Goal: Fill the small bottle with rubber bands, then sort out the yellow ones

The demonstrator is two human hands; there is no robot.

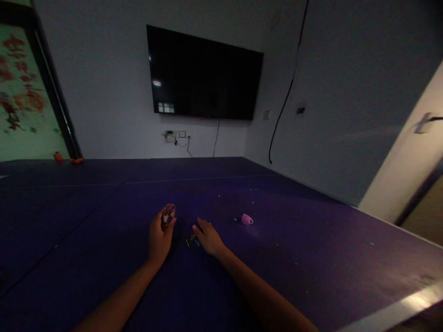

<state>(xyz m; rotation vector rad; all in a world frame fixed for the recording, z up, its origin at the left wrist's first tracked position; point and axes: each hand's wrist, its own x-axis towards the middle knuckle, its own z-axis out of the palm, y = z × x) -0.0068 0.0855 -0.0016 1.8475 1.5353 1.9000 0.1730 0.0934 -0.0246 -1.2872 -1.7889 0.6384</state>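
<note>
My left hand [161, 237] is closed around a small clear container [169, 212] with red, yellow and other coloured bits inside, raised above the purple floor. To its right, my right hand [208, 236] reaches low over the floor with its fingers stretched out. Just beside its thumb lies a small heap of thin, brightly coloured pieces [192, 240], yellow, green, blue and reddish; their exact kind is too small to tell. Part of the heap is hidden by the right hand. Farther right sits a small pink piece with a loop handle [246, 219], apart from both hands.
The dark purple floor [110, 258] has thin seams and scattered white specks. A television [206, 74] hangs on the far wall above sockets and cables [175, 134]. A black cable [285, 99] hangs along the right wall, near a door [411, 143]. Orange objects [58, 157] stand at the far left.
</note>
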